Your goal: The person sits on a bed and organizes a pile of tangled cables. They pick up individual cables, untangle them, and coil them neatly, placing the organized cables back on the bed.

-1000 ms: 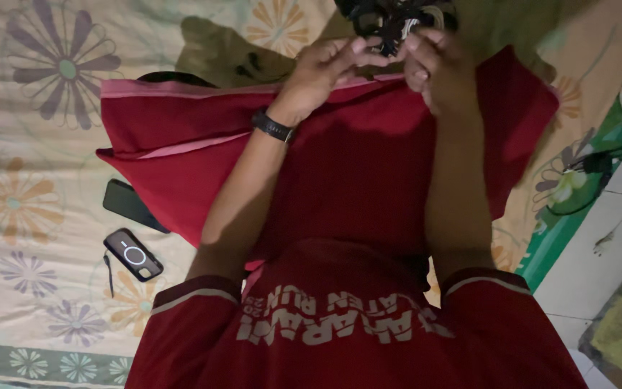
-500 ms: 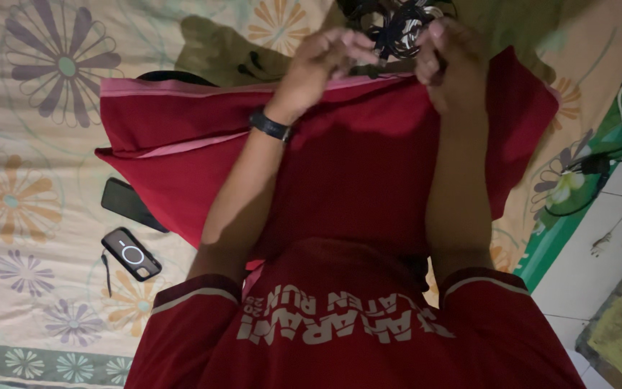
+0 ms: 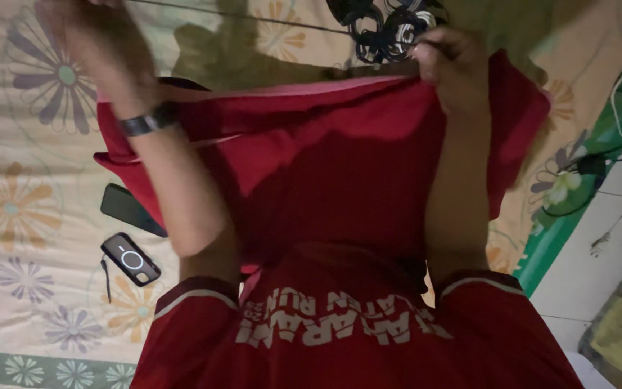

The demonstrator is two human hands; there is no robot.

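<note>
Thin cord [image 3: 253,16] taut btwn hands; tangled black bundle [image 3: 386,29] (glossy loops).

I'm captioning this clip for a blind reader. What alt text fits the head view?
The person's left hand pulls a thin cord out sideways from a tangled black cable bundle pinched by the right hand, above a red pillow on a floral sheet. Two phones lie beside it.
</note>
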